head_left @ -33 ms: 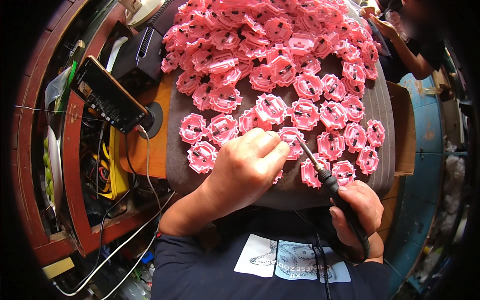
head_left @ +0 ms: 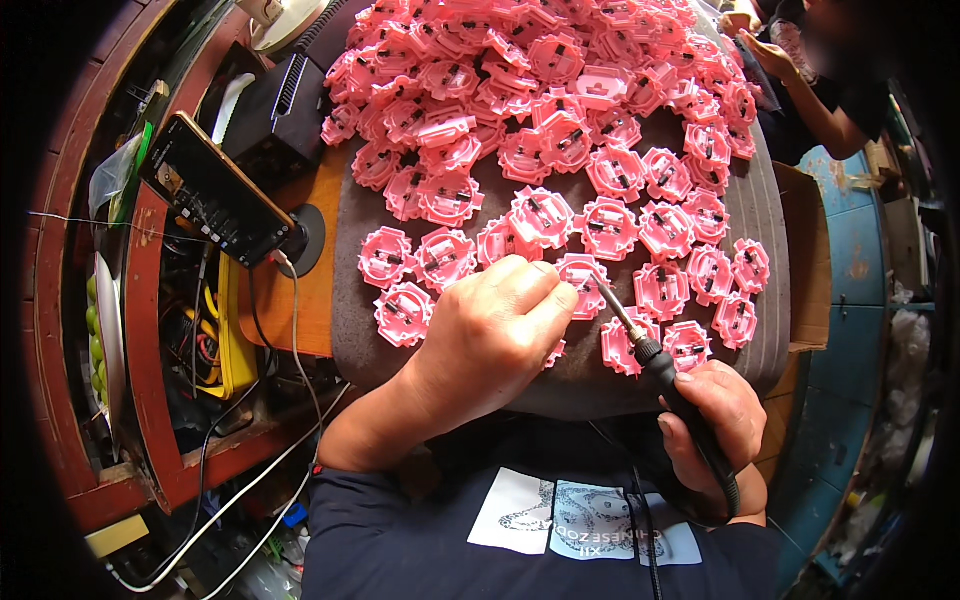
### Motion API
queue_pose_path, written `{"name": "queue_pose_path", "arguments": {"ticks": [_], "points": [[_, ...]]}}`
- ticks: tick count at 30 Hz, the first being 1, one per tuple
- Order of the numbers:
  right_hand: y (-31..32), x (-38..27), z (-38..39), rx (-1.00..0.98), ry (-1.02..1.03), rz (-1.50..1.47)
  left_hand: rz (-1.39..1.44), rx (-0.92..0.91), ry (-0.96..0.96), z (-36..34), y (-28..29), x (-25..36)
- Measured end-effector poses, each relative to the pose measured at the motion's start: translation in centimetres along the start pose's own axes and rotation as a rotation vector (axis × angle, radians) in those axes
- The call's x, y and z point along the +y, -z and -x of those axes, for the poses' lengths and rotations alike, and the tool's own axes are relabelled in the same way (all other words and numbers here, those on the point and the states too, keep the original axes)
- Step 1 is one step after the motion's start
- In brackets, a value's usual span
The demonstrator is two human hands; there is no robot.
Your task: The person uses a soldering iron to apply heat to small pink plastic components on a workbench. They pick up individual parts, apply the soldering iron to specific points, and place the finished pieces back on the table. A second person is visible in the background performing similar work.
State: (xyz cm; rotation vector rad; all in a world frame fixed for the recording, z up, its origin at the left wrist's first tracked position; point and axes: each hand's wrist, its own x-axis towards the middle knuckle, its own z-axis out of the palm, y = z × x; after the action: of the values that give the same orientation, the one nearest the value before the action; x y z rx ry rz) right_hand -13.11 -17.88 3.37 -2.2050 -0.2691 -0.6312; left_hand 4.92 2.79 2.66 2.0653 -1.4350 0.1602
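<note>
My left hand (head_left: 495,335) is closed, fingers pinched over or beside a pink plastic part (head_left: 584,275) at the middle of the grey padded work surface (head_left: 355,335); what is between them is hidden. My right hand (head_left: 710,420) grips a black-handled soldering iron (head_left: 657,362), its metal tip angled up-left onto that part, just right of my left fingertips. More pink housings (head_left: 661,292) with small black pieces lie loose around both hands, and a large heap of them (head_left: 530,70) covers the far end of the surface.
At left stand a phone (head_left: 210,185) on a holder, a black box (head_left: 275,115), a yellow bin (head_left: 235,340) of cables and hanging wires (head_left: 300,340). At upper right are a co-worker's hands (head_left: 770,55), a cardboard box (head_left: 810,250) and blue cabinets (head_left: 845,300).
</note>
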Motion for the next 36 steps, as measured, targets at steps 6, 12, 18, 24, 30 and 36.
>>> {"name": "queue_pose_path", "arguments": {"ticks": [6, 12, 18, 24, 30, 36], "points": [[-0.04, 0.15, -0.11, -0.006, 0.012, -0.013, -0.005, 0.026, -0.01, 0.07, -0.37, -0.27], [-0.09, 0.2, 0.06, -0.009, 0.007, -0.008, -0.022, 0.006, 0.007, 0.04, -0.39, -0.24], [0.04, 0.02, 0.12, 0.003, 0.011, 0.027, -0.005, 0.044, -0.006, 0.08, -0.49, -0.32], [-0.17, 0.0, -0.08, -0.004, 0.01, -0.017, 0.028, 0.059, 0.03, 0.37, 0.23, -0.13], [-0.41, -0.12, -0.54, -0.02, 0.02, -0.023, 0.032, 0.053, 0.039, 0.53, 0.11, -0.32], [-0.7, 0.02, -0.59, -0.025, 0.025, -0.02, 0.02, 0.059, 0.032, 0.6, 0.29, -0.39]]}}
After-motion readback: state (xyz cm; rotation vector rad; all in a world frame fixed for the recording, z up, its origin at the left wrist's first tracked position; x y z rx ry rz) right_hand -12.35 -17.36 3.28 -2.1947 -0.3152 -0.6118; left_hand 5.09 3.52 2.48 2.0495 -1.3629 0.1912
